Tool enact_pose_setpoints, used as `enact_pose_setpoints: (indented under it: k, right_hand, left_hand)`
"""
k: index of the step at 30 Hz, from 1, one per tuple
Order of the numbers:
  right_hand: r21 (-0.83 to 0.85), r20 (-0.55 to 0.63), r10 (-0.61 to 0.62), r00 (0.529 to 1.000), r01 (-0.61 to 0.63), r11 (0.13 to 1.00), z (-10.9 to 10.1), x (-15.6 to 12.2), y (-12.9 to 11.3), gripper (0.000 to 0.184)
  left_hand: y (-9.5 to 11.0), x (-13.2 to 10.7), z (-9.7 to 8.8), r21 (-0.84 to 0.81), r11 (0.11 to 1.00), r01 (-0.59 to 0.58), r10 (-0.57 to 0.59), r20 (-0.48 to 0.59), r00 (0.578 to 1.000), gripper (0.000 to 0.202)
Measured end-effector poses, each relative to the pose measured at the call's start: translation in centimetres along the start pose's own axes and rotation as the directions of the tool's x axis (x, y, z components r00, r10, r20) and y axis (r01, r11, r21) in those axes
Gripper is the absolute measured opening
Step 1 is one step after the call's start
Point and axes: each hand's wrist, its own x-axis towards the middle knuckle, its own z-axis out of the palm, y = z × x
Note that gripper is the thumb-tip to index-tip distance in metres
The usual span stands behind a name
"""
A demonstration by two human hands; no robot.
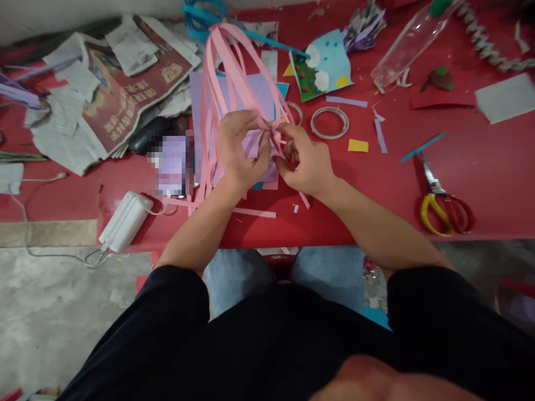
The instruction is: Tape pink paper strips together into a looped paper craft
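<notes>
A bundle of long pink paper strips (229, 58) arches up over the table and hangs down on the left. My left hand (242, 147) pinches the gathered strips between thumb and fingers. Close beside it, my right hand (307, 159) has its fingers curled in on the same gathered ends, so both hands are closed on the pink paper strips. The exact pinch points are partly hidden by the fingers. Beneath the hands lie purple paper sheets (200, 111). A loose pink strip (257, 213) rests near the table's front edge.
Scissors (437, 195) with yellow and red handles lie at right. Tape rolls, one a pale ring (330, 136), sit right of my hands. A clear bottle (412, 47) and a painted card (324, 67) lie farther back. Newspapers (137, 89) and a white power bank (125, 221) are at left.
</notes>
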Motion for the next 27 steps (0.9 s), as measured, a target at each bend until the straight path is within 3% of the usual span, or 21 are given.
enact_pose_setpoints:
  k: [7, 14, 17, 22, 27]
  right_hand:
    - [0.022, -0.010, 0.004, 1.000, -0.003, 1.000, 0.0, 0.0, 0.1, 0.066]
    - [0.039, -0.024, 0.001, 1.000, 0.000, 0.999, -0.1, 0.0, 0.0, 0.061]
    - [0.054, -0.017, 0.005, 1.000, -0.004, 0.999, -0.1, 0.0, 0.0, 0.063]
    - [0.092, -0.018, 0.003, 1.000, -0.001, 0.996, -0.1, 0.1, 0.2, 0.067]
    - [0.119, -0.041, -0.005, 0.999, 0.010, 0.993, -0.1, 0.0, -0.1, 0.060]
  left_hand:
    - [1.3, 0.7, -1.4, 0.078, 0.990, 0.121, -0.124, 0.037, 0.992, 0.054]
    - [1.4, 1.1, -1.5, 0.121, 0.983, 0.137, -0.147, 0.078, 0.986, 0.052]
    - [0.8, 1.0, -1.5, 0.138, 0.986, 0.095, -0.104, 0.063, 0.993, 0.052]
    - [0.7, 1.2, -1.4, 0.156, 0.983, -0.099, 0.097, 0.018, 0.995, 0.046]
    - [1.3, 1.2, -0.6, 0.159, 0.985, -0.063, 0.075, -0.070, 0.995, 0.053]
